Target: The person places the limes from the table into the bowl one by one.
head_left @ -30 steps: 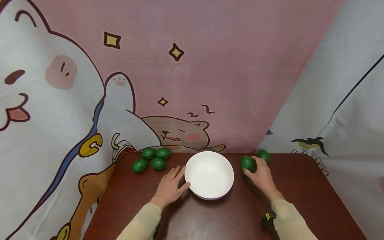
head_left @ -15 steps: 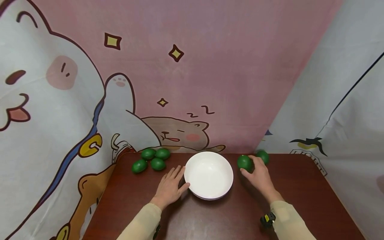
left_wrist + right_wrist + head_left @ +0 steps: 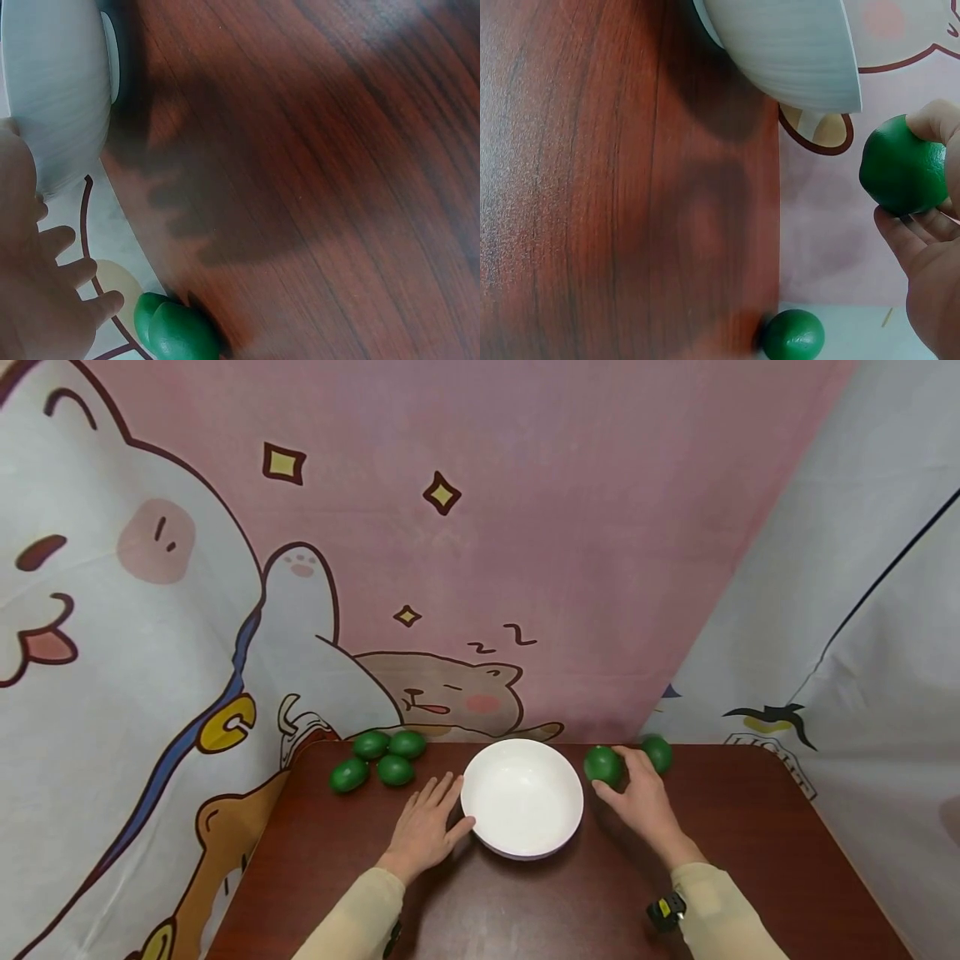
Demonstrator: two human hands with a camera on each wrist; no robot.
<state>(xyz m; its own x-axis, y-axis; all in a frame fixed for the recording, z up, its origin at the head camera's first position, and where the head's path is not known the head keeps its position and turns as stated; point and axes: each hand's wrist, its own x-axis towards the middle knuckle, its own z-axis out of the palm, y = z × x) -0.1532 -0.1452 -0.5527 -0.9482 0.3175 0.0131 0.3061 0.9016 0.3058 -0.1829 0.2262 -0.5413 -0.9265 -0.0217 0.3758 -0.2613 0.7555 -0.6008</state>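
Below, brown table (image 3: 517,910); behind, pink backdrop (image 3: 570,560).

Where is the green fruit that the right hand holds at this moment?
In the head view, the held green fruit is right of centre, pinched by the right hand, between the white bowl and another green fruit farther right.

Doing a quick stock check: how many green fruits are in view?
6: four fruits left of the white bowl, one fruit held in the right hand, one fruit on the table beyond that hand.

Head view faces fwd/down; wrist views closer, all incl. white bowl (image 3: 522,797).
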